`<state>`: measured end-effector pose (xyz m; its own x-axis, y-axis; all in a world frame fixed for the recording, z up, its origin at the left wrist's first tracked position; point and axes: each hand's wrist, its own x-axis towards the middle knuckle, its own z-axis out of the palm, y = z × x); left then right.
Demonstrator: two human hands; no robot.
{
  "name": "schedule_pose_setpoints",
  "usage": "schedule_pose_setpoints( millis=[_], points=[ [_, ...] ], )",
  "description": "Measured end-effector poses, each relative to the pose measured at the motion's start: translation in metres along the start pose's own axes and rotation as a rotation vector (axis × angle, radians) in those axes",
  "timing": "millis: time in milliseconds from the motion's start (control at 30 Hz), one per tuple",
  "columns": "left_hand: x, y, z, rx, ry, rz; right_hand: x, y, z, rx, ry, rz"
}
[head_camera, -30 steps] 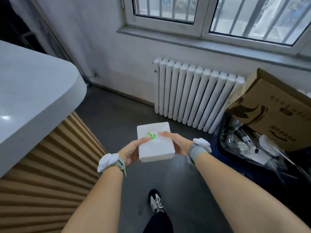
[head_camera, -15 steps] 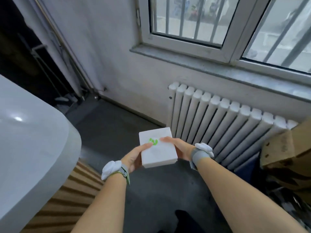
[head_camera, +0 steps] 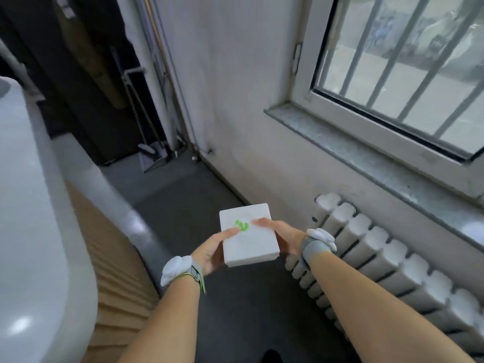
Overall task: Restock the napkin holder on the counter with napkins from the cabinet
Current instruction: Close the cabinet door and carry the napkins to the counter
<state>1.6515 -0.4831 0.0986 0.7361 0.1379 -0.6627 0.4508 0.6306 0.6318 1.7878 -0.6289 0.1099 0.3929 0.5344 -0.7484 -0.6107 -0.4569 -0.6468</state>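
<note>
A thick white stack of napkins (head_camera: 248,241) with a small green mark on top is held level in front of me, over the dark floor. My left hand (head_camera: 213,251) grips its left side with the thumb on top. Gripping the right side is my right hand (head_camera: 281,235), thumb laid across the top near the green mark. The white counter (head_camera: 28,218) with a rounded edge runs along my left. No napkin holder or cabinet is in view.
A wooden slatted panel (head_camera: 115,271) fronts the counter. A white radiator (head_camera: 379,260) stands on the right below a barred window (head_camera: 398,64). A dark corner with a metal stand (head_camera: 146,127) and pipes lies ahead. Dark floor (head_camera: 178,200) runs between counter and wall.
My view has swung left and upward: the cardboard box and bags on the right have left the view, and the dark corner ahead has appeared. Both hands still hold the napkin stack the same way.
</note>
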Motion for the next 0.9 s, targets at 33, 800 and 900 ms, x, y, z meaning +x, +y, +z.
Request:
schedule_pose_setpoints(
  millis=[33, 800, 900],
  points=[
    [0.007, 0.009, -0.002, -0.022, 0.014, 0.007, 0.011, -0.013, 0.000, -0.017, -0.013, 0.001],
    [0.193, 0.316, -0.197, -0.215, 0.210, 0.232, 0.325, -0.335, 0.144, -0.304, -0.351, -0.019],
    [0.216, 0.364, -0.227, -0.287, 0.256, 0.285, 0.363, -0.378, 0.174, -0.323, -0.389, -0.028]
  ],
)
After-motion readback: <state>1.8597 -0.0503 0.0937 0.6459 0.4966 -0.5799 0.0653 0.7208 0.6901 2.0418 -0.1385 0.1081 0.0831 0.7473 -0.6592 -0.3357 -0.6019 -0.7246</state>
